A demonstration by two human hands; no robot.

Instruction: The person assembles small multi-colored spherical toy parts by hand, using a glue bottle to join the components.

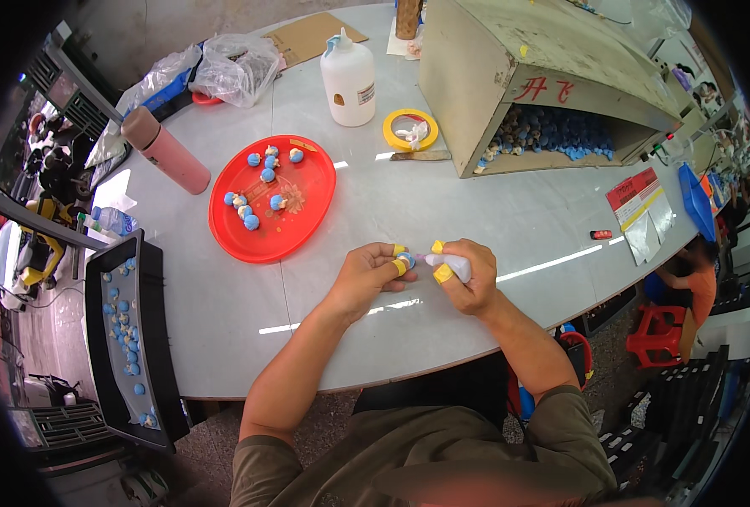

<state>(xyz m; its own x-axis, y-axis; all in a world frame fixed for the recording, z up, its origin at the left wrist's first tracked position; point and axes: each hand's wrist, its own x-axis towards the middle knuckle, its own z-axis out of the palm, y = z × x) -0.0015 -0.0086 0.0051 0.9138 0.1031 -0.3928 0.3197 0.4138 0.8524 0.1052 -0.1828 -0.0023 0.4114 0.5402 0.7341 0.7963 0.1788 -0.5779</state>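
Note:
My left hand (362, 277) pinches a small blue-and-white figure piece (407, 259) between thumb and fingers. In my right hand (474, 283) is a small white squeeze bottle (457, 267), its nozzle pointing at the piece. Whether the nozzle touches the piece I cannot make out. Yellow wraps cover some fingertips on both hands. To the left of my hands lies a round red plate (295, 232) bearing several similar blue-and-white pieces (252, 221). More of these pieces lie in a long black tray (165, 363) at the table's left edge.
A beige metal box (468, 93) holding many blue pieces stands at the back right. Behind the plate are a pink bottle (172, 160), a white jug (350, 89) and a yellow tape roll (389, 127). A red lighter (600, 235) lies at right; a person (698, 275) sits beyond.

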